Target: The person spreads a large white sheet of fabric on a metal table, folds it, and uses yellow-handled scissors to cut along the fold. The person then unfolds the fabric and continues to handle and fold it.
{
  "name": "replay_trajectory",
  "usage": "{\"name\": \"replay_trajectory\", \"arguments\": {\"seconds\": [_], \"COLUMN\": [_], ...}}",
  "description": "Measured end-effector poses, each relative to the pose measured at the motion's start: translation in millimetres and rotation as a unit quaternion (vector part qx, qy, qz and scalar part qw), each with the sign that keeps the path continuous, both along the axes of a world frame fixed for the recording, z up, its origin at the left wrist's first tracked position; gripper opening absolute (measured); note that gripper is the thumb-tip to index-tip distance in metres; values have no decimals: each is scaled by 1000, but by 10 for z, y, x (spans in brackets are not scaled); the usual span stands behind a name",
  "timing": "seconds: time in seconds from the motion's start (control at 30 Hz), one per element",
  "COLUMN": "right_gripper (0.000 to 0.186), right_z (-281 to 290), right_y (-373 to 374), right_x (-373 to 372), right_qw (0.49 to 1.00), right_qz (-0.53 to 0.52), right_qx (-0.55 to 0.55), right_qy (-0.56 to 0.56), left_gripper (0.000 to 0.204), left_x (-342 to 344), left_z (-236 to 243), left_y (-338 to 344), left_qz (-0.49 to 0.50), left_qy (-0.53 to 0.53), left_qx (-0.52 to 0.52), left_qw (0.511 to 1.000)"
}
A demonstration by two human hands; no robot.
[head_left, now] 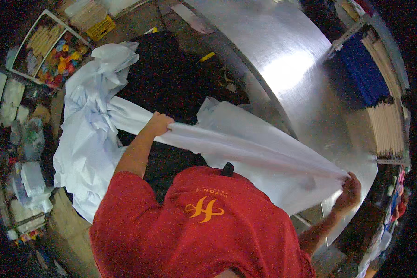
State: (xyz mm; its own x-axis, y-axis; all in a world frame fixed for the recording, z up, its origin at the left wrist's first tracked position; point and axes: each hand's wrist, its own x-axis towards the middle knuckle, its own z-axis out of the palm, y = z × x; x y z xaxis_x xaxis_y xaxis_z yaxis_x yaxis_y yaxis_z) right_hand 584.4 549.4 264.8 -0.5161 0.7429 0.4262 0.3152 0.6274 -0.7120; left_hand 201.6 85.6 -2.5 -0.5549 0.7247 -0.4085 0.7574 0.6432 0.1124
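Note:
A large white cloth is stretched between my two hands in front of my red shirt. My left hand is closed round a gathered band of it, left of the middle. Out at the lower right, my right hand grips the cloth's far end, and the fabric narrows toward those fingers. Between the hands it runs in long taut folds, with a looser flap standing up behind. Beyond my left hand the rest of the cloth hangs in a crumpled heap on the left side. My fingertips are partly hidden by the fabric.
A shiny metal table curves along the right. Past it sit dark blue and cream stacks. A black mass lies behind the cloth. At upper left stands a white-framed bin of colourful small items; wrapped packs line the left.

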Motion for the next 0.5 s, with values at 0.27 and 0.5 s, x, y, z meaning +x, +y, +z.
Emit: {"name": "replay_trajectory", "arguments": {"seconds": [0.27, 0.5], "right_gripper": [27, 31], "right_z": [569, -539], "right_y": [428, 506], "right_x": [1480, 3241], "right_qw": [907, 906], "right_qz": [-365, -418], "right_qx": [191, 41], "right_qy": [-87, 59], "left_gripper": [25, 18], "left_x": [38, -50], "left_z": [-228, 653], "left_y": [-1411, 1016], "left_qz": [17, 196], "left_qy": [26, 154], "left_qx": [-176, 343], "left_qw": [984, 906]}}
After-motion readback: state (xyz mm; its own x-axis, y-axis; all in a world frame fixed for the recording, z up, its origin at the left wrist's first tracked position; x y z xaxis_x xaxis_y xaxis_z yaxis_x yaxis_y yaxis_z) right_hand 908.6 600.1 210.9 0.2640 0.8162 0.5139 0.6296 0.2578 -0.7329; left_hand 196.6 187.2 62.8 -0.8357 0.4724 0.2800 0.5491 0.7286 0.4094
